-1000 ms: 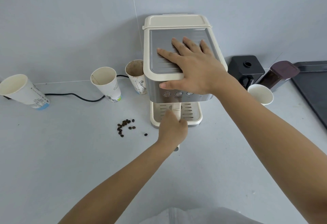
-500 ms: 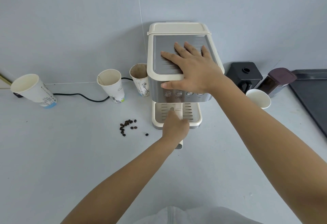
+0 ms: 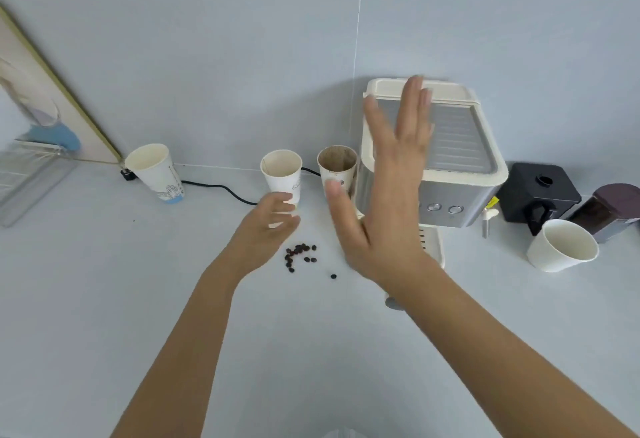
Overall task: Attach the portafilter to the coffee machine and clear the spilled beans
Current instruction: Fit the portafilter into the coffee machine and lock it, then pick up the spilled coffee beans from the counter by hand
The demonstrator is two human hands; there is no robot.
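While both hands hung empty above the counter (image 3: 104,299), the head view put the spilled beans (image 3: 299,257) just below and right of the left hand (image 3: 266,229), whose fingers were loosely spread by a paper cup (image 3: 282,174). The right hand (image 3: 384,202), flat and wide open, stood further right, in front of the coffee machine (image 3: 450,146). The cluster's long axis ran roughly left-right, so the left hand was nearer. The portafilter (image 3: 393,303) was mostly hidden; a grey tip under the right wrist was probably its handle.
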